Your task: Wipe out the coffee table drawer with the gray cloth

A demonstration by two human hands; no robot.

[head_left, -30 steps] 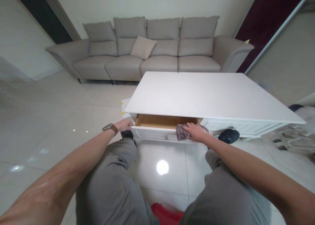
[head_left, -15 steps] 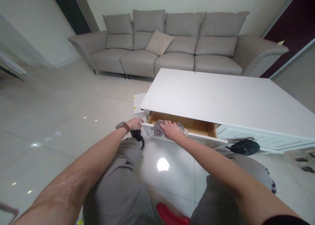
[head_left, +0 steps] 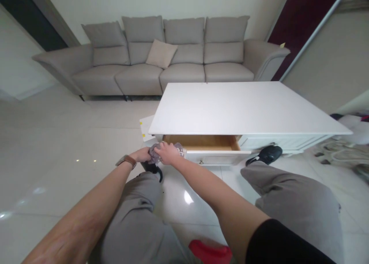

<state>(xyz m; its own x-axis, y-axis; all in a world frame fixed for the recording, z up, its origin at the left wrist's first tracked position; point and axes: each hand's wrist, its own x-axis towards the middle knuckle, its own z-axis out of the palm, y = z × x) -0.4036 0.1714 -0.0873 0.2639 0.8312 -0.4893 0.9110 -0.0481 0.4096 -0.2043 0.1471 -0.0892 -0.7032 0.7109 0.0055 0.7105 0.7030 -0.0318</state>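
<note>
A white coffee table [head_left: 230, 106] has one drawer [head_left: 215, 158] pulled out, its wooden inside showing. My right hand [head_left: 167, 153] is closed on a grey-purple patterned cloth [head_left: 155, 153], pressing it over the left end of the drawer front. My left hand [head_left: 141, 155], with a brown-strapped watch [head_left: 126, 162] on its wrist, is closed at the drawer's left corner, right beside the cloth. Its fingertips are partly hidden by the cloth. A small round knob [head_left: 201, 162] sits on the drawer front.
A grey sofa [head_left: 181, 73] with a beige cushion [head_left: 161, 53] stands behind the table. A white box-like piece with yellow marks [head_left: 147, 126] is at the table's left. My black shoe [head_left: 269, 154] is by the table's front right; a red object [head_left: 210, 252] lies between my legs.
My right hand has slid the cloth leftward along the drawer front to its left end, close to my left hand. The camera view has turned right.
</note>
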